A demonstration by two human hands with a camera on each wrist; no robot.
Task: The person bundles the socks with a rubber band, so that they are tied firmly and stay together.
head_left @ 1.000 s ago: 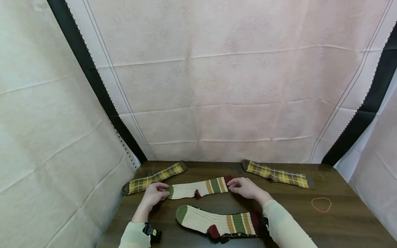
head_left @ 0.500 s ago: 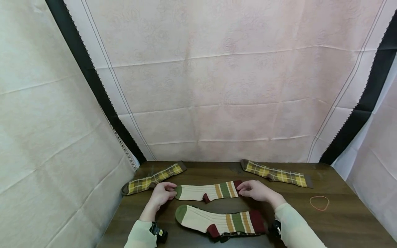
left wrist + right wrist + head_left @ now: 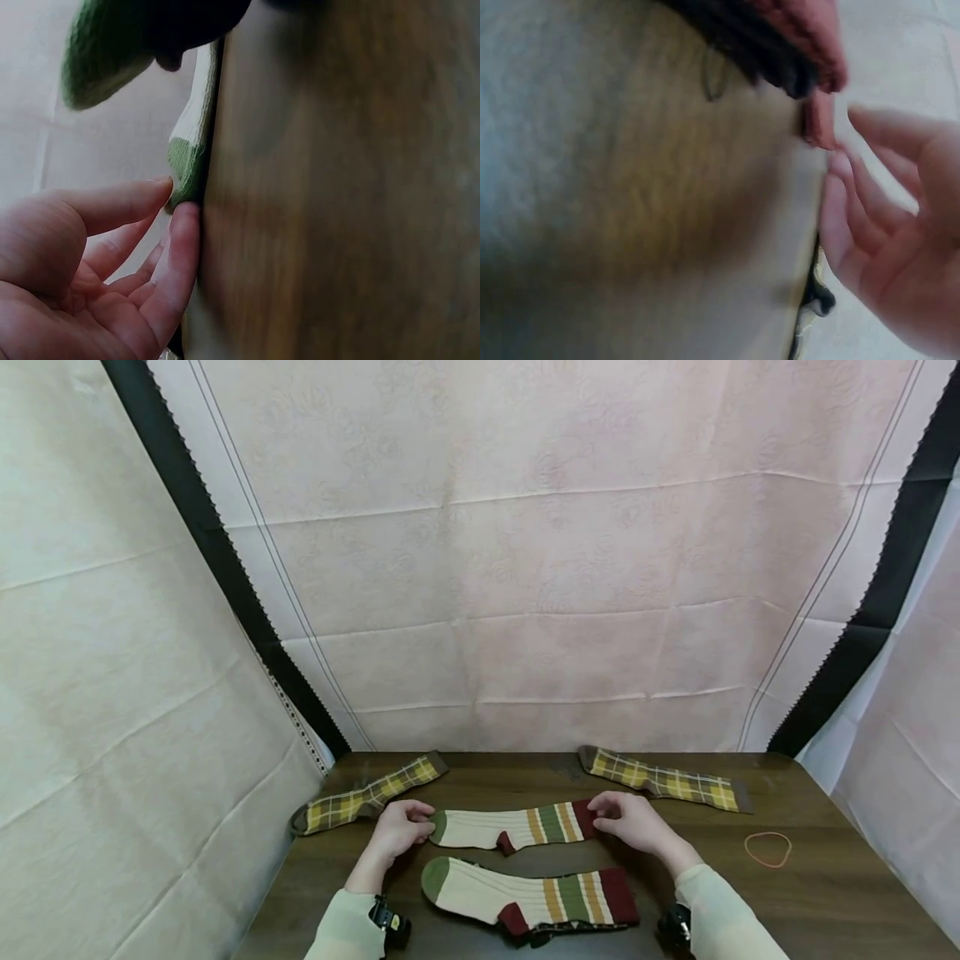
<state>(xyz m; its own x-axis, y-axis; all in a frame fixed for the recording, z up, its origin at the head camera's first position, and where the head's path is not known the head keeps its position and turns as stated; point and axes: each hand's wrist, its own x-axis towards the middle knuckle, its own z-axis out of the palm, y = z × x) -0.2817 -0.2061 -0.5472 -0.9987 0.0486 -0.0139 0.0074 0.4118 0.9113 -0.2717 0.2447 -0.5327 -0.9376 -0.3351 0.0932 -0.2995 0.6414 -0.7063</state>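
A cream sock (image 3: 480,828) with a green toe, dark red heel and cuff and striped ankle lies across the middle of the table. My left hand (image 3: 401,828) pinches its green toe (image 3: 186,166) between thumb and fingers, as the left wrist view shows. At the other end, my right hand (image 3: 633,822) has its fingertips at the dark red cuff (image 3: 821,124), the thumb held apart from it. Nearer me lies a matching cream sock (image 3: 491,893), with dark patterned fabric showing beneath it.
Two yellow plaid socks lie near the back edge, a left one (image 3: 375,795) slanting and a right one (image 3: 660,781). A rubber band (image 3: 768,850) is on the right of the wooden table (image 3: 840,902). Pale cloth (image 3: 525,568) hangs behind.
Both hands and the upper cream sock have shifted right, so it lies more nearly above the lower one. My right thumb now stands apart from the cuff.
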